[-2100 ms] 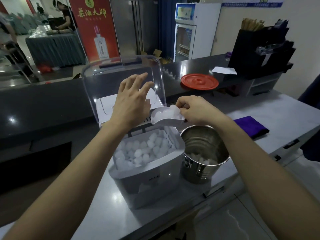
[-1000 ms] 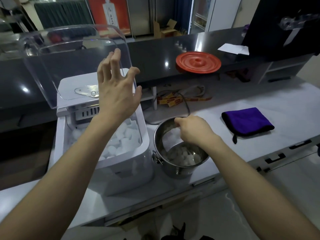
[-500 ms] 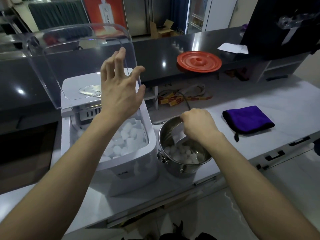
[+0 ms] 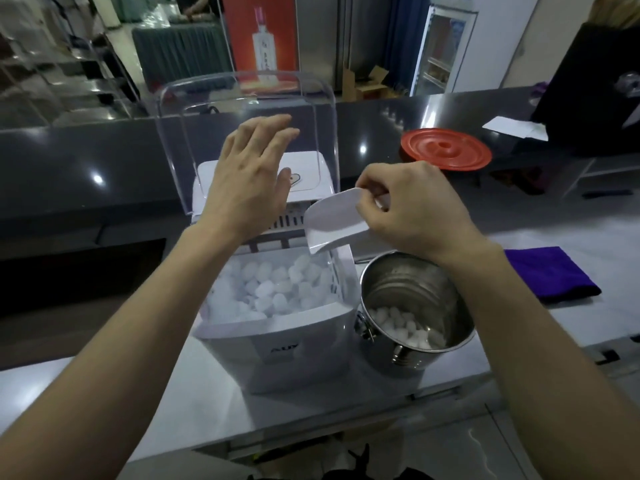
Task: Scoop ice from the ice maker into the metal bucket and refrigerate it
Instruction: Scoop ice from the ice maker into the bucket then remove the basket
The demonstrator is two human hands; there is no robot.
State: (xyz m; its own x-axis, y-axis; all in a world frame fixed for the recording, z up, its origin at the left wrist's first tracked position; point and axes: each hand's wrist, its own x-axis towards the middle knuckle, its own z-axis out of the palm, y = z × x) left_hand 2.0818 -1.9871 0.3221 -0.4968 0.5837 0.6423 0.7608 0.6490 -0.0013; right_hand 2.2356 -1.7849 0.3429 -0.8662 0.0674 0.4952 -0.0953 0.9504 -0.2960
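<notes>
Fingers of the right hand are curled and clamped on the back end of a white scoop, hiding its handle entirely. The scoop's mouth tilts down and left over the far right corner of the ice maker, and whether anything lies inside it is hard to make out. The left hand hovers over the far part of the machine with its fingers straight and slightly apart, holding nothing. It sits in front of the raised clear lid, and I cannot tell whether the fingertips touch that lid. Its wrist and forearm cover the far left part of the ice heaped in the open bin.

The metal bucket stands upright on the table just right of the ice maker, seemingly touching its side, with a shallow layer of ice cubes at the bottom. The right wrist cuts off its far rim. Lettering on the machine's front is blurred.

Right of the bucket a strip of bare table runs to a purple cloth, partly hidden by the right forearm. Both machine and bucket sit close to the near table edge. On the raised dark ledge beyond lie a red round lid and a sheet of paper, and a glass-door fridge stands far back, its top cut off
</notes>
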